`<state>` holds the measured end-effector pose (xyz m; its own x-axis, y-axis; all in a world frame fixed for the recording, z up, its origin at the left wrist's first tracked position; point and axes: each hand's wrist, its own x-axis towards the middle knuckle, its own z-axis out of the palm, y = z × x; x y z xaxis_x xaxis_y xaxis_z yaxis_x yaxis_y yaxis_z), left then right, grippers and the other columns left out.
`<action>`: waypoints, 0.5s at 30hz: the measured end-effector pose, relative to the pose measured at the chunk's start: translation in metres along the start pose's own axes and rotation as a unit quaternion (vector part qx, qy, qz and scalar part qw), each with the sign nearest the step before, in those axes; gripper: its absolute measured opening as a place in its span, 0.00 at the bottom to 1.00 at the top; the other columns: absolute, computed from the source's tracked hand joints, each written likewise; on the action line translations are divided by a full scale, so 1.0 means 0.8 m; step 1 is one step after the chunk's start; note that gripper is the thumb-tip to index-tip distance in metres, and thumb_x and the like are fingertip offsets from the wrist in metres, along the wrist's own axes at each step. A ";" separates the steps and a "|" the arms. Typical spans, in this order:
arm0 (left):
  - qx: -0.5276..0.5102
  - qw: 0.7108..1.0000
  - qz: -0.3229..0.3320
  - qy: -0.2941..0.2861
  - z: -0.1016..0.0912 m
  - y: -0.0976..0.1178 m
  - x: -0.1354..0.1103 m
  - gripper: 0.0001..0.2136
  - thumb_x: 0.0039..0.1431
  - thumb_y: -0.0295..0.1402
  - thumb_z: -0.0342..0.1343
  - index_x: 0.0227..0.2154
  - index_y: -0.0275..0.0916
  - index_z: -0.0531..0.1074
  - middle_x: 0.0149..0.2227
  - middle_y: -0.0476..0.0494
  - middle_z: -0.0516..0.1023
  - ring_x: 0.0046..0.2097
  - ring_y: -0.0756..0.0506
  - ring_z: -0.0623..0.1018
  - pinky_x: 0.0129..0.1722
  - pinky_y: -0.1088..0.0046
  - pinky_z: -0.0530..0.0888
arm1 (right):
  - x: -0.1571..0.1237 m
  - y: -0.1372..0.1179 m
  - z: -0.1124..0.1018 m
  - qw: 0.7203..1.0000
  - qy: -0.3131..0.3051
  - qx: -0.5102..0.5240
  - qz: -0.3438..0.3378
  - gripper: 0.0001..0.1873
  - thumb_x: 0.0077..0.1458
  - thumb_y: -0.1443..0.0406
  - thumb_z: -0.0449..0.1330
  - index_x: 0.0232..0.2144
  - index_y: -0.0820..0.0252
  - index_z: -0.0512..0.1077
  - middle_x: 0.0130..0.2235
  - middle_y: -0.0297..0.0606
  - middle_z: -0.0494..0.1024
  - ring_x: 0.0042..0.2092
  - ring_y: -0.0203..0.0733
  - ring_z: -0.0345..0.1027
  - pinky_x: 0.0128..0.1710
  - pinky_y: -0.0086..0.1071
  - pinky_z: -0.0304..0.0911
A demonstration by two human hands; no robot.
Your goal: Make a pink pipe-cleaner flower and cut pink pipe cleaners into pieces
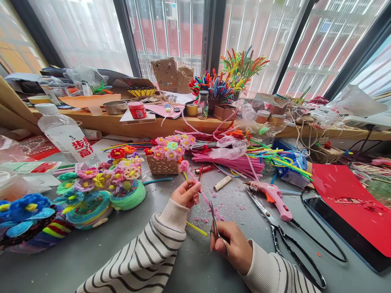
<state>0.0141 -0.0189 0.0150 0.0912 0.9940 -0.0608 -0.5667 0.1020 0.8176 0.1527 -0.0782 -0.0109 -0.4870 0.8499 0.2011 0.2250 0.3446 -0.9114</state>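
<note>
Both hands are closed: left hand [187, 194] pinches a pink pipe-cleaner flower [184, 166], its head just beyond the fingertips; right hand [229, 244] grips small scissors [213, 217], blades toward the stem. A skewed snip could nick the left fingers

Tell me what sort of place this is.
Likely a hobby craft bench by a window: heaped pink pipe cleaners, a pink plastic glue gun, fuzzy flowers in a woven basket.

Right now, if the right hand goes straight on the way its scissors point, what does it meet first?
Probably the pink pipe-cleaner stem held by the left hand. The small scissors in the right hand point away at its lower end. Depth is unclear.
</note>
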 end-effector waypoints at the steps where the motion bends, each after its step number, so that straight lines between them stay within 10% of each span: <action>1: -0.001 1.000 -0.003 -0.003 0.000 0.000 0.000 0.13 0.31 0.32 0.61 0.20 0.34 0.62 0.15 0.55 0.68 0.12 0.59 0.61 0.11 0.85 0.57 | 0.000 -0.001 -0.001 1.000 -0.005 -0.001 -0.005 0.31 0.39 0.41 0.38 0.13 0.62 0.58 0.14 0.29 0.54 0.17 0.29 0.46 0.16 0.24 0.43; 15: 0.049 0.996 -0.058 -0.042 0.006 -0.002 -0.003 0.14 0.28 0.33 0.61 0.19 0.33 0.63 0.13 0.55 0.67 0.12 0.60 0.61 0.11 0.85 0.56 | -0.001 -0.004 0.001 0.999 -0.040 0.010 -0.008 0.32 0.38 0.40 0.39 0.13 0.63 0.59 0.14 0.29 0.54 0.17 0.29 0.46 0.16 0.25 0.43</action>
<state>0.0185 -0.0219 0.0161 0.2217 0.9684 -0.1142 -0.4657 0.2080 0.8602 0.1521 -0.0802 -0.0085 -0.5559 0.8100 0.1865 0.2011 0.3487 -0.9154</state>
